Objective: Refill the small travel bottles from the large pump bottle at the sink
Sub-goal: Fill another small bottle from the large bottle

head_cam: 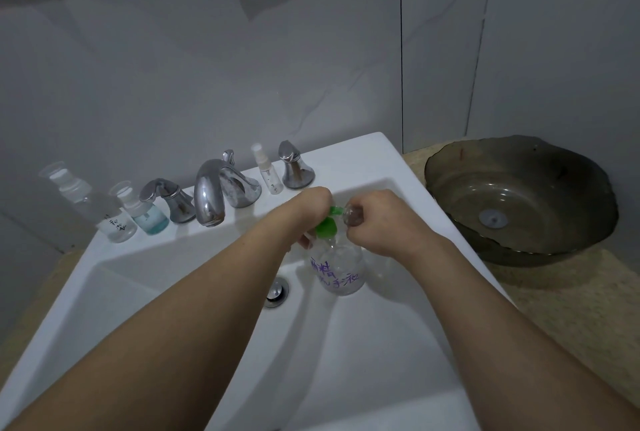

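Above the sink drain (276, 290), the left hand (309, 209) grips the green pump head (327, 225) of the large pump bottle (341, 269); the right hand (379, 221) grasps a small travel bottle (353, 215) at the nozzle, likely so spills land in the basin.

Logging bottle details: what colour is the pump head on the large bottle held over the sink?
Green; the pump head shows best in the head view.

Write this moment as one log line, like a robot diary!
left hand: presses green pump | right hand: holds small bottle at nozzle | pump bottle: in sink
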Available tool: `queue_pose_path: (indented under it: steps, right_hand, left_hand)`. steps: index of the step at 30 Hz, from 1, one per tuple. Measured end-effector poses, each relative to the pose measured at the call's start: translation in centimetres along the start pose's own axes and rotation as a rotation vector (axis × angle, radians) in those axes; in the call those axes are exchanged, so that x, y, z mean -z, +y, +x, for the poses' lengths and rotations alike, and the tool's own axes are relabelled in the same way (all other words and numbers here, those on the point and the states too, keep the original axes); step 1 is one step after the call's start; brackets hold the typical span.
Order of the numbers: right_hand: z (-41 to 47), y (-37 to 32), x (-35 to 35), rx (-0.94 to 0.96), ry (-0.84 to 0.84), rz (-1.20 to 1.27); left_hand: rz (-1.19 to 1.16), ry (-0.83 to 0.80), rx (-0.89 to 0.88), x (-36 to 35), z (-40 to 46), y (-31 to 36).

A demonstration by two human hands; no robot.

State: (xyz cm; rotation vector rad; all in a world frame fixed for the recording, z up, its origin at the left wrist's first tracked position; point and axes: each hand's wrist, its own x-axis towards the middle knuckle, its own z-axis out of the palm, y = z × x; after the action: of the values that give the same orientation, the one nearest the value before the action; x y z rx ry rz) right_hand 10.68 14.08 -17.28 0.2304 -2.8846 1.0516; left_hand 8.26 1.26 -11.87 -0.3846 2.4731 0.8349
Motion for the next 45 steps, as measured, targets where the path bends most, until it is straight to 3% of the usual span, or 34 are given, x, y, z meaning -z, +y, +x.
queue_pose_path:
  steps: [6,16,21,34,45]
  right_hand:
    - [0.1,-0.1,0.0,0.03,0.048,0.004]
    - [-0.1,0.0,-0.1,0.006,0.006,-0.025]
    - [0.1,0.1,-0.1,-0.005,-0.003,-0.013]
    - [-0.1,-0.4,0.2,0.018,0.027,0.013]
    - [0.0,-0.1,-0.2,-0.011,0.008,-0.027]
  left_hand:
    - [0.025,-0.098,0.06,1.0,0.3,0.0]
    - [0.028,0.109,-0.041,-1.0,-0.5,0.2]
    - [0.105,0.114,-0.084,-1.1,-0.2,0.1]
    - [-0.01,-0.093,0.066,1.0,0.3,-0.1]
    - [0.009,0.075,-0.028,-0.6,-0.9,0.4]
